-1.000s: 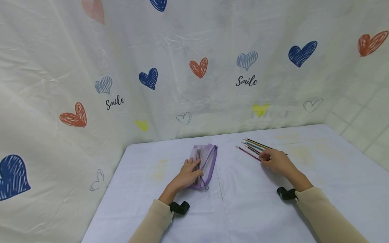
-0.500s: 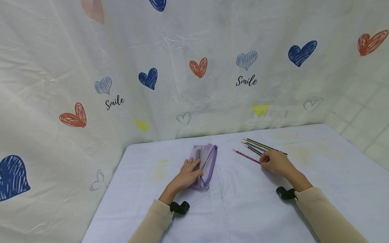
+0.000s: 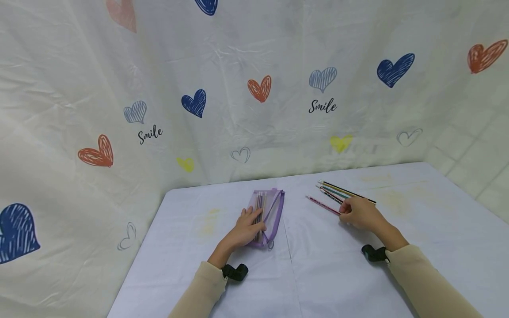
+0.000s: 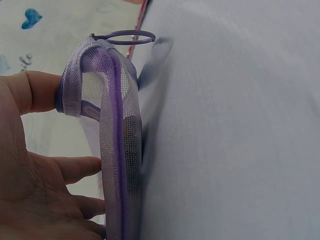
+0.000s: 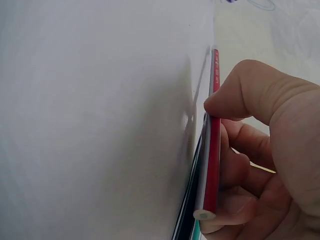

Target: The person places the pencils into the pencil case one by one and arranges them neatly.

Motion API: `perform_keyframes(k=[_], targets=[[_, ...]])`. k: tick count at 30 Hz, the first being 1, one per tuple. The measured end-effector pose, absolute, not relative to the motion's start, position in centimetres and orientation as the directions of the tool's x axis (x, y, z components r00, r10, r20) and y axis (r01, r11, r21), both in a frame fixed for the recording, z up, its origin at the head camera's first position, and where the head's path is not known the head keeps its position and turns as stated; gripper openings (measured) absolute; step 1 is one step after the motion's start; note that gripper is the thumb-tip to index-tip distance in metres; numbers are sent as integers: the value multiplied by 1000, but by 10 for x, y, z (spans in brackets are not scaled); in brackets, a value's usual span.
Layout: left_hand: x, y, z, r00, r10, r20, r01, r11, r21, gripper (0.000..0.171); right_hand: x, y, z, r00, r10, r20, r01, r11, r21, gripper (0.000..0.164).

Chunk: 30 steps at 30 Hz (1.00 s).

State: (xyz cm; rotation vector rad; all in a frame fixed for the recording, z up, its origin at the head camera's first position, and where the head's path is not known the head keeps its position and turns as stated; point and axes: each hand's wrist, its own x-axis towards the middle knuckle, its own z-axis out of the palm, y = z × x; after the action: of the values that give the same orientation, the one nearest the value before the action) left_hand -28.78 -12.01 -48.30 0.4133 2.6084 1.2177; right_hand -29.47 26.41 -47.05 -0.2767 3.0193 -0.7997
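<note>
Slim red-and-silver wooden pencil (image 3: 323, 205): lay at 3 o'clock from the pouch, its far end slanting toward 10 o'clock from the right hand; pale lettering showed on its red face. Whether it touched the table was hard to tell.
Right hand (image 3: 358, 213): pinched that pencil between thumb and fingers near its closer end; the other fingers curled in underneath.
Loose slim wooden pencils in black, yellow and teal (image 3: 338, 191): lay close together at 1 to 2 o'clock from the red-and-silver one, some of their near ends hidden by the right hand.
Purple see-through mesh zip pouch (image 3: 273, 215): lay flat at 9 o'clock from the held pencil, with a round purple ring (image 3: 271, 244) at its 6 o'clock end.
Pencils inside the pouch (image 3: 260, 201): ran lengthwise, side by side; their number was unclear.
Left hand (image 3: 245, 227): rested on the pouch's 8 o'clock side, fingers spread and extended, gripping nothing.
White-covered table (image 3: 330, 274): carried everything, with faint yellow stains.
White sheet printed with hearts and "Smile" (image 3: 222, 132): hung beyond the table's 12 o'clock edge.
</note>
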Motion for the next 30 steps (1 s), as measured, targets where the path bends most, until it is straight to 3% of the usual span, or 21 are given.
perform_keyframes(k=[30], targets=[[-287, -120, -481, -933, 346, -96, 146, 610, 779, 79, -296, 257, -467, -972, -226, 64, -212, 725, -656, 16]])
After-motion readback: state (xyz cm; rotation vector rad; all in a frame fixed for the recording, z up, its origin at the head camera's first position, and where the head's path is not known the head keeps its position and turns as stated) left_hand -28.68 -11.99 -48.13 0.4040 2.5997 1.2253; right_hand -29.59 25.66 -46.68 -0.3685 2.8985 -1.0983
